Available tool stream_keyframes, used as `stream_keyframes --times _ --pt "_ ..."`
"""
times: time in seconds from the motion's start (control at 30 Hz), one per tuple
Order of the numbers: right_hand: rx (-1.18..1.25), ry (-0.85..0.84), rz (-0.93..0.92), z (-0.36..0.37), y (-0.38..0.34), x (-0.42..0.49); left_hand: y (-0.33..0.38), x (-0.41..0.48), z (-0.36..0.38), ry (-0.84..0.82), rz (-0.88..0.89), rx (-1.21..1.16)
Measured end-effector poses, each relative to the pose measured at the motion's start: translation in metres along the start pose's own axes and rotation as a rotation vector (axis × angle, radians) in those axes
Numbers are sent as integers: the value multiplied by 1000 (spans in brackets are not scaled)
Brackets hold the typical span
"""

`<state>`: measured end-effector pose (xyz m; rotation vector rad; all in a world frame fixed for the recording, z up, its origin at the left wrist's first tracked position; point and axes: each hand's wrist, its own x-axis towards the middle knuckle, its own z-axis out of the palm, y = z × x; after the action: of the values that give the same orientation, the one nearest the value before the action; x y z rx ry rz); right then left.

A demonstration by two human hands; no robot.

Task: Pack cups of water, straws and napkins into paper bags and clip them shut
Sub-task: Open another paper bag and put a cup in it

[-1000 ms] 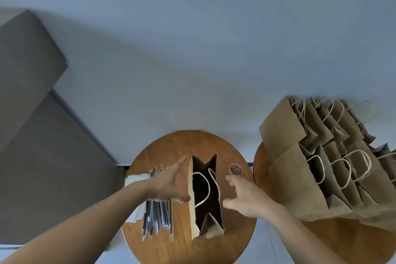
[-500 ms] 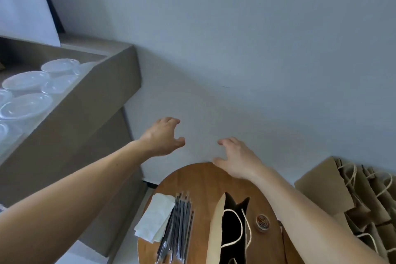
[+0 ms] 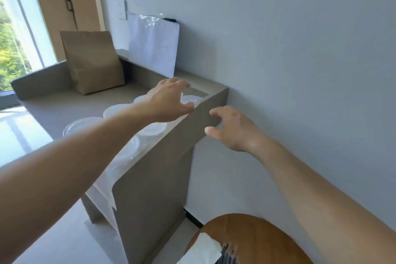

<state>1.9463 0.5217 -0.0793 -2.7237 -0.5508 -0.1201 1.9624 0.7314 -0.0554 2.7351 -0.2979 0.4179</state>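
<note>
Cups (image 3: 79,124) in a row on the grey tabletop (image 3: 53,105)

Clear lidded cups stand along the near edge of the grey tabletop, running from the middle left of the frame toward its far end by the wall. The left hand (image 3: 169,100) hovers over the end cup (image 3: 191,99), fingers spread wide and curved downward, gripping nothing (whether the thumb touches the lid cannot be told). The right hand (image 3: 233,128) sits just right of it, in front of the tabletop's end face, fingers also spread and slightly bent, empty.

Further back on the same surface a closed brown paper bag (image 3: 92,62) stands upright, and a white sheet (image 3: 153,47) leans against the wall behind it. A window (image 3: 15,34) fills the upper left.

At the bottom right of the frame, part of a round wooden tabletop (image 3: 261,240) shows. White napkins (image 3: 203,251) lie at its left edge, with the ends of dark straws (image 3: 228,256) just beside them.
</note>
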Motion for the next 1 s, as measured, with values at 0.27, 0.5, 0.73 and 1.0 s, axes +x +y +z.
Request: stream_keyframes --times 0.27,0.5,0.73,1.0 --pt "59 -226 -274 49 -113 51 -127 -29 -49 5 -249 109" --pt "-9 -388 -381 85 -157 67 -184 -51 -47 -24 -348 98" --pt "-265 -439 -454 97 -170 69 -202 -57 -45 -40 -374 103" --pt "-77 -347 -423 85 -172 62 -193 -44 -59 -23 -316 121"
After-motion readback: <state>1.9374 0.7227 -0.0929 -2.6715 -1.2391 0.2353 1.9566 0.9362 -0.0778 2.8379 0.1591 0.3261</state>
